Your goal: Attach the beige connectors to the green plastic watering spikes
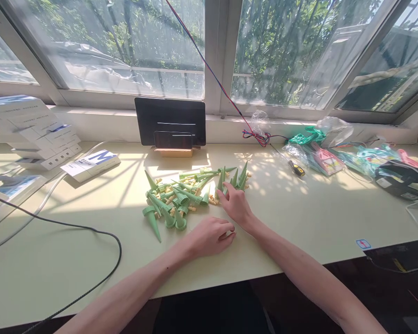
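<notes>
A loose heap of green plastic watering spikes [167, 195], cone-shaped with small beige valve pieces, lies mid-table. At its right side several spikes [242, 178] stand upright on their wide ends. My right hand [236, 204] reaches to this group, thumb and index finger closed around one green watering spike [220, 183]. In front of the heap, my left hand [209, 235] rests on the table with its fingers curled inward. Nothing shows between those fingers. One spike [153, 225] lies at the heap's near left edge, its tip toward me.
A tablet and phone on a wooden stand [174, 152] stand by the window. White boxes [31, 125] are stacked at left, near a dark cable [118, 246]. A screwdriver [296, 168], bagged items [325, 157] and a black pouch [400, 178] lie at right.
</notes>
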Available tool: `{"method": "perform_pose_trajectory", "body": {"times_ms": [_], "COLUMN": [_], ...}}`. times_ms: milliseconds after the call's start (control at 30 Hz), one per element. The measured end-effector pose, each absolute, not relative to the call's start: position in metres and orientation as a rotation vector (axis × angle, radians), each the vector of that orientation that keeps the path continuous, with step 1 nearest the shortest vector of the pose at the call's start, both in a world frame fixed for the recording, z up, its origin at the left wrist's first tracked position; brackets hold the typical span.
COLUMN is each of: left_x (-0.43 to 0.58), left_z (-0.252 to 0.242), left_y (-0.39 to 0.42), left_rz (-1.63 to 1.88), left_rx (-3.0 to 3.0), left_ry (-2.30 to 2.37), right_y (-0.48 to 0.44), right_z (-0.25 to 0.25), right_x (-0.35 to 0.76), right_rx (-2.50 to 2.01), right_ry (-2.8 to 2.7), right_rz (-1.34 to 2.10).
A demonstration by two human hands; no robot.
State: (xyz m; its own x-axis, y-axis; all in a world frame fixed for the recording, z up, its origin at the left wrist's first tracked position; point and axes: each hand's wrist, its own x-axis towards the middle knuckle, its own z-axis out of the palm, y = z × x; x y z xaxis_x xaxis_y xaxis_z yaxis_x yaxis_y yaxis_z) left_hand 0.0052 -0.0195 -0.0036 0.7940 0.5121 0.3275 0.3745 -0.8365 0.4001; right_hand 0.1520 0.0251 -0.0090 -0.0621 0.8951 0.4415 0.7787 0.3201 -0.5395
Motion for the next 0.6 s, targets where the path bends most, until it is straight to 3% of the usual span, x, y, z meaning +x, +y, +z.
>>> {"method": "perform_pose_trajectory", "body": {"times_ms": [600], "left_x": [0.005], "left_z": [-0.0031], "left_y": [-0.0201], "left_rz": [0.611], "left_rx": [2.701], "left_ry": [0.689], "right_y": [0.028], "right_z": [-0.0097], "right_x": [0.15], "right_rx": [-1.461], "right_ry": [-1.79], "right_rz": [0.364]}}
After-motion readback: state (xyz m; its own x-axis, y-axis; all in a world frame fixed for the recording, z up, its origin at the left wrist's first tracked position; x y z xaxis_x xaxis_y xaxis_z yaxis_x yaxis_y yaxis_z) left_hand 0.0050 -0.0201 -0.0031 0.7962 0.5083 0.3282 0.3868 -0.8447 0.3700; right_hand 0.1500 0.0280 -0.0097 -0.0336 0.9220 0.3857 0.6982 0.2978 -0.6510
